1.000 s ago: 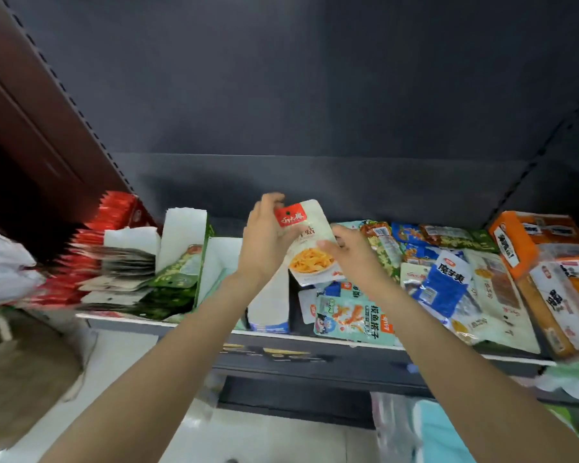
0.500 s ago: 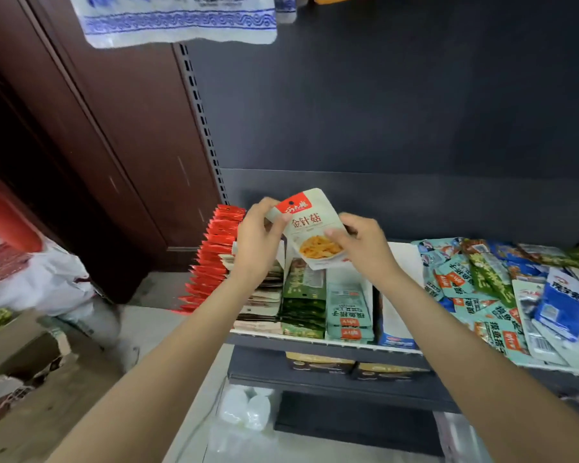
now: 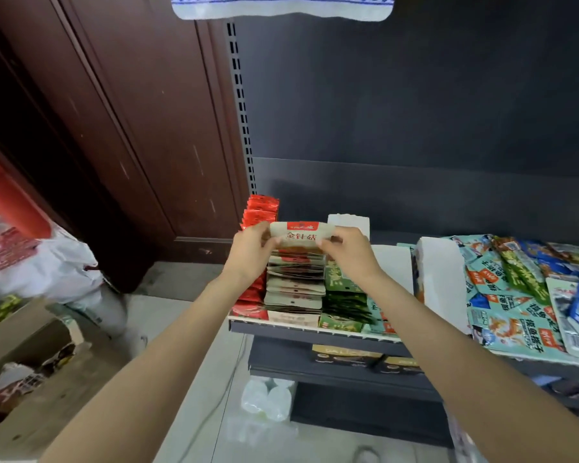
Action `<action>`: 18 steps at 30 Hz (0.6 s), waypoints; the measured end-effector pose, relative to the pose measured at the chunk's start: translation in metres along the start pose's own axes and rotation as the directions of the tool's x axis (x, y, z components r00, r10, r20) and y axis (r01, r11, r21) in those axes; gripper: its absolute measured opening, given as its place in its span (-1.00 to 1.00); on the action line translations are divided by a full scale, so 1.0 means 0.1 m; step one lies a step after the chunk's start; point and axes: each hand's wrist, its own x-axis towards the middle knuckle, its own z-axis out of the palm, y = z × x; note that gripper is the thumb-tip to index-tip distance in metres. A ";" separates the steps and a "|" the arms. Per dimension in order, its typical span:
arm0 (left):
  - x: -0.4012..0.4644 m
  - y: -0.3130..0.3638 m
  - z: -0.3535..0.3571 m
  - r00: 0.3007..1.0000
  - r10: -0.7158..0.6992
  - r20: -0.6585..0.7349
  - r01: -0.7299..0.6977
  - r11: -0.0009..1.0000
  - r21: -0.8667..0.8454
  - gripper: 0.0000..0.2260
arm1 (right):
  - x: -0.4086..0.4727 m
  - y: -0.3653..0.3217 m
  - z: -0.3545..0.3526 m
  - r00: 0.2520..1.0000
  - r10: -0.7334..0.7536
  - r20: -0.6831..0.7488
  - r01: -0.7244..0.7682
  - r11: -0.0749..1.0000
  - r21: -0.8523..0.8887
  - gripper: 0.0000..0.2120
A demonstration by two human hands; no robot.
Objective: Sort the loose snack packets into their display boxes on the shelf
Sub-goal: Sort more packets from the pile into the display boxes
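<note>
Here, both hands are holding one cream-coloured foil snack packet with a red logo and red characters (image 3: 301, 234) above the left end of the dark grey metal shelf (image 3: 315, 333). The left hand (image 3: 250, 252) is pinching the packet's left edge between thumb and curled fingers, and the right hand (image 3: 350, 251) is pinching its right edge the same way. The packet is lying almost flat, its printed face turned up, at the back of a row of matching cream packets standing in an open cardboard display box (image 3: 295, 289); whether it is touching those packets cannot be told.

Just left of that box, a row of bright red foil packets (image 3: 259, 215) is standing at the shelf's left edge. Just right of it, dark green packets (image 3: 343, 295) are filling another box, and beyond them a white cardboard box flap (image 3: 440, 279) is standing upright. Toward the shelf's right end, a loose heap of pale teal packets with orange labels (image 3: 512, 315) is lying spread over the surface, mixed with green and blue ones.

Below the shelf's front edge, dark boxes with gold print (image 3: 348, 355) are sitting on a lower level. On the floor to the left, a white plastic bag with red print (image 3: 37, 259) is leaning near brown cardboard cartons (image 3: 24, 332), and clear plastic wrapping (image 3: 268, 396) is lying by the shelf's base.
</note>
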 end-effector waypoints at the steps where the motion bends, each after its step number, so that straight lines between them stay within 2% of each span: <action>1: -0.02 -0.03 0.01 1.000 0.011 0.024 -0.011 1.000 0.001 -0.92 | -0.02 0.02 0.00 1.000 -0.020 -0.015 0.020 1.000 -0.005 -0.87; 3: -0.06 -0.04 0.00 0.998 0.060 0.002 -0.060 0.995 -0.075 -0.94 | -0.06 0.00 -0.03 0.995 -0.087 -0.046 0.086 0.996 -0.021 -0.90; 5: -0.08 -0.03 -0.01 0.990 0.135 -0.035 -0.139 0.984 -0.116 -0.85 | -0.06 0.00 -0.04 0.992 -0.128 -0.021 0.126 0.989 -0.071 -0.88; 7: -0.07 -0.06 -0.01 0.979 0.204 0.031 -0.204 0.979 0.009 -0.88 | -0.06 0.00 -0.04 0.990 -0.110 0.083 0.121 0.984 -0.133 -0.84; 9: -0.04 -0.09 0.00 0.974 0.186 0.126 -0.207 0.961 0.185 -0.80 | -0.06 0.00 -0.04 0.982 -0.061 0.180 0.091 0.982 -0.164 -0.80; 11: -0.02 -0.07 0.02 0.980 0.160 0.115 -0.187 0.940 0.285 -0.70 | -0.08 0.00 -0.04 0.979 -0.026 0.203 0.051 0.992 -0.116 -0.75; 14: -0.04 0.10 0.09 0.978 0.204 0.031 -0.204 0.934 0.292 -0.70 | -0.10 0.04 -0.15 0.991 -0.007 0.131 0.007 1.000 0.002 -0.73; 18: -0.02 0.45 0.38 0.951 0.308 0.029 -0.298 0.887 0.353 -0.77 | -0.14 0.29 -0.49 0.999 0.030 -0.014 -0.030 0.999 0.029 -0.79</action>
